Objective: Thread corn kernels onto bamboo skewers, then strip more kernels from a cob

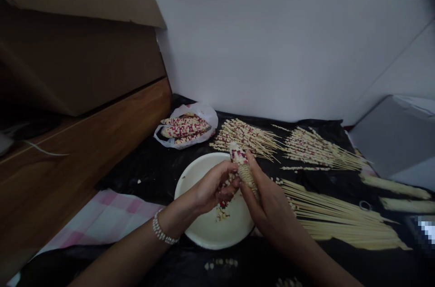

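An ear of corn (239, 155) is tilted over a white bowl (195, 232). White and dark red kernels cover its tip, while its lower part is a bare cob. My right hand (268, 201) is closed around the bare part. My left hand (207, 187), with a beaded bracelet at the wrist, is curled beside the ear, its thumb against the side. Pale corn kernels (226, 181) show between its thumb and curled fingers. Below it, a few loose kernels (222, 214) lie in the bowl, partly hidden by the hand.
Behind the bowl, a plastic bag (212, 117) holds several ears of corn. Kernel-threaded skewers (248, 135) lie in two piles at the back. Bare sticks (333, 214) and stripped cobs (396, 186) are at right. A cardboard box (84, 56) stands at left.
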{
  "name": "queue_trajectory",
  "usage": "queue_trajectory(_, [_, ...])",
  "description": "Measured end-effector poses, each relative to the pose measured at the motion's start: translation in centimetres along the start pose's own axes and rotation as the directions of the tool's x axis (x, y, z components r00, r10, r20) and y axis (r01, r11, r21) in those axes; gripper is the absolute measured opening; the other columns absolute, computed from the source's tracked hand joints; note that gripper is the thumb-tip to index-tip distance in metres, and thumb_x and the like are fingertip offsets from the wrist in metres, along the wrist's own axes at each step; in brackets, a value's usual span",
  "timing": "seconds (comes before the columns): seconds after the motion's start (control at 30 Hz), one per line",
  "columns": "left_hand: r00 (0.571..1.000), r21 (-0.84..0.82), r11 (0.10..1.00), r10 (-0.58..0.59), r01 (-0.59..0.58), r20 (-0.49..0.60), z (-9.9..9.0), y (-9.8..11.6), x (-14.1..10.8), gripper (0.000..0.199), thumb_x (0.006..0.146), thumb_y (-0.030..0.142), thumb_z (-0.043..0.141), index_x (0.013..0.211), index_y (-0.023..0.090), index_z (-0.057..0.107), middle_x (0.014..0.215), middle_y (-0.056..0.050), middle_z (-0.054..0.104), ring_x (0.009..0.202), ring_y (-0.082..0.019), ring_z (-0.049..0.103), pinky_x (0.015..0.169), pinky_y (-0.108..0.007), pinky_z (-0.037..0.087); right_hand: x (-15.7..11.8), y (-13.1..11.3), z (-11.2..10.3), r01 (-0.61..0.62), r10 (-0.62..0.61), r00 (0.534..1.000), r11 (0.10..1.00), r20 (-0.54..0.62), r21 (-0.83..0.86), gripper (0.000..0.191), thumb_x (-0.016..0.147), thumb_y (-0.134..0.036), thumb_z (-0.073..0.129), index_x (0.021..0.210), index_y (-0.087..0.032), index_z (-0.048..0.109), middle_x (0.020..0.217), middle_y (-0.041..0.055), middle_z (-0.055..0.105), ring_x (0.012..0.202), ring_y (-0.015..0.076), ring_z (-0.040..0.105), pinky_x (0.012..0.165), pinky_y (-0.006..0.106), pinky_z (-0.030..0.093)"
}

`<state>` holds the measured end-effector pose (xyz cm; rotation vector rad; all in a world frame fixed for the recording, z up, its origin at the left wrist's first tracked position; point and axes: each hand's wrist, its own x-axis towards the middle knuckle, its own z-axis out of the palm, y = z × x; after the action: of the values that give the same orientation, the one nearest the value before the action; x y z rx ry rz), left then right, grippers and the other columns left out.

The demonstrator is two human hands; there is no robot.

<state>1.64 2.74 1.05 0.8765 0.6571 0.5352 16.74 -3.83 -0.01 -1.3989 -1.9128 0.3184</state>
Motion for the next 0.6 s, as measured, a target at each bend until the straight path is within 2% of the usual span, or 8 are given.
queue_trajectory(0.1, [0.998,0.035,0.999,0.037,-0.036,-0.044,0.5,-0.3,0.1,0.025,0.080,0.035,0.044,0.063,0.018,0.046,0.054,0.005,0.040,0.040,-0.004,0.022,0.045,-0.025,0.017,-0.1,0.0,0.2,0.002,-0.002,1.000,1.000,0.002,-0.017,0.064,0.091,-0.022,0.038,0.149,-0.019,0.012,0.149,0.0109,0.032,0.134,0.0214,0.034,0.104,0.044,0.037])
queue_trajectory(0.2, [0.987,0.046,0.994,0.106,-0.101,-0.119,1.3,-0.6,0.3,0.005,0.069,0.020,0.048,0.068,0.019,0.044,0.056,0.006,0.040,0.041,-0.005,0.024,0.044,-0.024,0.014,-0.2,0.1,0.4,-0.008,0.009,1.000,1.000,0.027,-0.017,0.062,0.092,-0.024,0.037,0.149,-0.018,0.013,0.148,0.0109,0.034,0.133,0.0207,0.036,0.103,0.043,0.038])
queue_trajectory(0.3, [0.979,0.034,0.989,0.144,-0.140,-0.147,1.6,-0.7,0.3,0.018,0.060,0.010,0.046,0.076,0.019,0.045,0.056,0.008,0.037,0.041,-0.005,0.024,0.044,-0.023,0.013,-0.1,0.3,0.5,0.005,-0.005,1.000,1.000,0.026,-0.005,0.062,0.092,-0.024,0.037,0.149,-0.018,0.012,0.149,0.0111,0.033,0.134,0.0193,0.034,0.105,0.042,0.036])
queue_trajectory(0.37, [0.984,0.015,0.989,0.145,-0.144,-0.103,1.6,-0.6,0.2,0.019,0.063,0.011,0.046,0.080,0.019,0.046,0.055,0.008,0.037,0.040,-0.004,0.023,0.043,-0.023,0.013,-0.1,0.3,0.4,0.011,-0.011,1.000,1.000,0.010,-0.010,0.063,0.092,-0.024,0.037,0.149,-0.017,0.011,0.149,0.0113,0.032,0.134,0.0190,0.033,0.106,0.041,0.035])
queue_trajectory(0.47, [0.985,0.031,0.987,0.159,-0.157,-0.072,1.5,-0.1,0.0,0.005,0.074,0.021,0.050,0.075,0.018,0.046,0.055,0.007,0.041,0.040,-0.004,0.025,0.042,-0.022,0.014,-0.1,0.1,0.2,-0.012,0.012,1.000,0.999,0.006,-0.044,0.064,0.092,-0.024,0.037,0.149,-0.018,0.010,0.149,0.0114,0.032,0.133,0.0211,0.035,0.105,0.043,0.036])
queue_trajectory(0.6, [0.976,0.074,0.983,0.176,-0.167,-0.132,1.4,0.1,0.0,0.021,0.081,0.033,0.050,0.068,0.018,0.044,0.055,0.005,0.042,0.040,-0.004,0.024,0.040,-0.022,0.014,0.0,-0.2,-0.2,-0.038,0.039,0.999,0.999,0.034,-0.014,0.066,0.091,-0.027,0.040,0.149,-0.018,0.011,0.147,0.0125,0.035,0.131,0.0243,0.038,0.104,0.046,0.036])
